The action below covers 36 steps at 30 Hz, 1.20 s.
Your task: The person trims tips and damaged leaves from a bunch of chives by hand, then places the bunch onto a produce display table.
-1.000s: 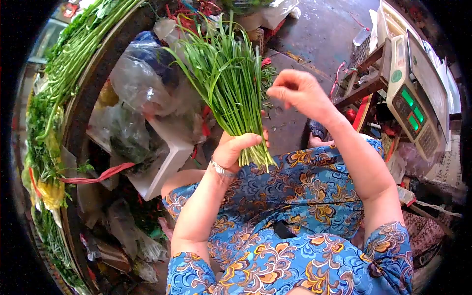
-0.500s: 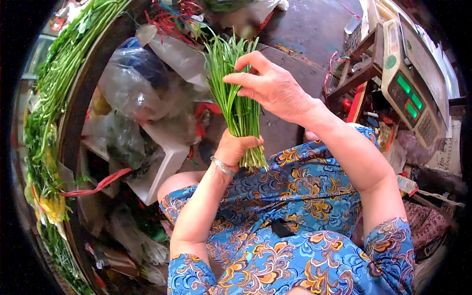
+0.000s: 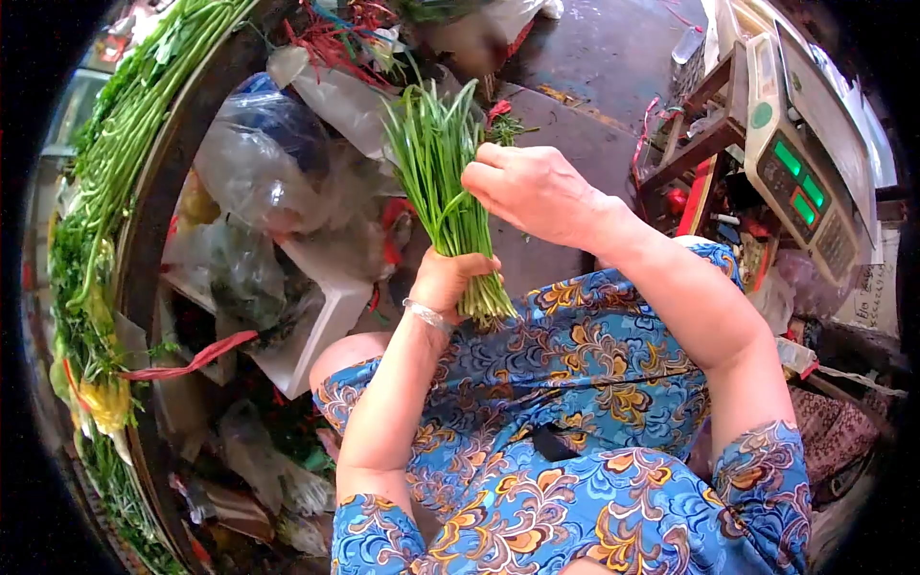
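Observation:
My left hand (image 3: 448,279) is wrapped round a bunch of garlic chives (image 3: 436,182) near its cut ends. The long green leaves point up and away, and the pale stem ends (image 3: 487,305) stick out below the fist, over my lap. My right hand (image 3: 532,192) is at the right side of the leaves, its fingers drawn together in a pinch against the bunch. Whatever lies between those fingertips is hidden; a blade seems to run toward them.
A digital scale (image 3: 800,182) with green digits stands at right by a wooden rack (image 3: 704,125). Long-stemmed greens (image 3: 158,134) line the left ledge. Plastic bags (image 3: 264,158), a white foam box (image 3: 311,331) and red ties (image 3: 335,43) lie beyond my left arm.
My right hand has moved slightly down, and its spread fingers have closed at the leaves' edge. The bunch has shifted a little left, still in my left hand. A red and green bit shows behind it.

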Each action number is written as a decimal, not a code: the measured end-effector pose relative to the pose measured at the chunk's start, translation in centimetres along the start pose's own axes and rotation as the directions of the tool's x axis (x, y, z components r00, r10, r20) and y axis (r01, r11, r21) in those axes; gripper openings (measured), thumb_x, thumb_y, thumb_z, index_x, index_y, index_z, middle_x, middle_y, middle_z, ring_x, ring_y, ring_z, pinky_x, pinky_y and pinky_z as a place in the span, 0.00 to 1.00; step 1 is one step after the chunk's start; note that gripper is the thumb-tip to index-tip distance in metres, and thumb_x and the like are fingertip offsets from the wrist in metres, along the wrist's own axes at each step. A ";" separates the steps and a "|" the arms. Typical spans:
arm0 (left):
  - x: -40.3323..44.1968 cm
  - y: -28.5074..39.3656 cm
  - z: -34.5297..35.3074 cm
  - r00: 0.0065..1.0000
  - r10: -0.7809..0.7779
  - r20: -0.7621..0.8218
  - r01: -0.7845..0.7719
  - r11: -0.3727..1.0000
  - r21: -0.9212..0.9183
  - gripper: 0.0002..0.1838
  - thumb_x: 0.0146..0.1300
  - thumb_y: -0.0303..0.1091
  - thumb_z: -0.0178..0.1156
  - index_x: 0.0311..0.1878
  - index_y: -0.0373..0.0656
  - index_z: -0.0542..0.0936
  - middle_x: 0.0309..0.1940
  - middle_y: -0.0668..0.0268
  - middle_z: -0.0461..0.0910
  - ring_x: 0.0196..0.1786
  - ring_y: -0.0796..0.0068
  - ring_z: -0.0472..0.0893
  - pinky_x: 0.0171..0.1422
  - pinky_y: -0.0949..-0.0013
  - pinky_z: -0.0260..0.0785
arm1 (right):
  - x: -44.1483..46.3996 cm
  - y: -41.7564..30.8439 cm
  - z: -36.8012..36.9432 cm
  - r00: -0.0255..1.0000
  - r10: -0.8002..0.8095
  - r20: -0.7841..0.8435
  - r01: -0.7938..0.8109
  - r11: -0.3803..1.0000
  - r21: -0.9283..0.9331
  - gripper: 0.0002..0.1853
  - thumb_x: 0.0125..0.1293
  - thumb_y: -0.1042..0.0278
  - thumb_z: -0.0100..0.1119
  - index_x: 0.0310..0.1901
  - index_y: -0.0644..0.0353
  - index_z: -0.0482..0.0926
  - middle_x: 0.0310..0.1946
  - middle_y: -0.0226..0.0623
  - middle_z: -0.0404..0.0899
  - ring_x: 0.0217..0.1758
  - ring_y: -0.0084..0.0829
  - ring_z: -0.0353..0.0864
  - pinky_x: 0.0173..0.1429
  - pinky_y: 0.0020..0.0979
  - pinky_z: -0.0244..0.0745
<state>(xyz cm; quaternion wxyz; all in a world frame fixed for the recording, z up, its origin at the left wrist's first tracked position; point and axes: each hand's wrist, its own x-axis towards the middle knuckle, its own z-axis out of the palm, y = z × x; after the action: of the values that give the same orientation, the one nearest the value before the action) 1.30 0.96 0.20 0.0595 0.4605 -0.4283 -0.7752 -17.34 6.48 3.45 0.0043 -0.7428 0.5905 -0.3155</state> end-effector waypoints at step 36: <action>-1.2 -0.1 -2.3 0.980 0.073 0.185 -0.031 0.975 -0.219 0.29 0.49 0.20 0.62 0.59 0.36 0.73 0.38 0.59 0.82 0.38 0.65 0.83 0.46 0.63 0.78 | 4.9 4.2 0.1 0.901 0.386 -0.198 -0.248 0.833 0.494 0.08 0.63 0.68 0.62 0.40 0.61 0.83 0.33 0.41 0.83 0.39 0.35 0.84 0.45 0.33 0.77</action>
<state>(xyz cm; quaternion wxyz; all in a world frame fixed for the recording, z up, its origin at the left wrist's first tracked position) 3.77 0.15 0.41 0.0878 0.3631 -0.3575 -0.8559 -20.45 0.86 4.00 0.1455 -0.5568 0.6095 -0.5453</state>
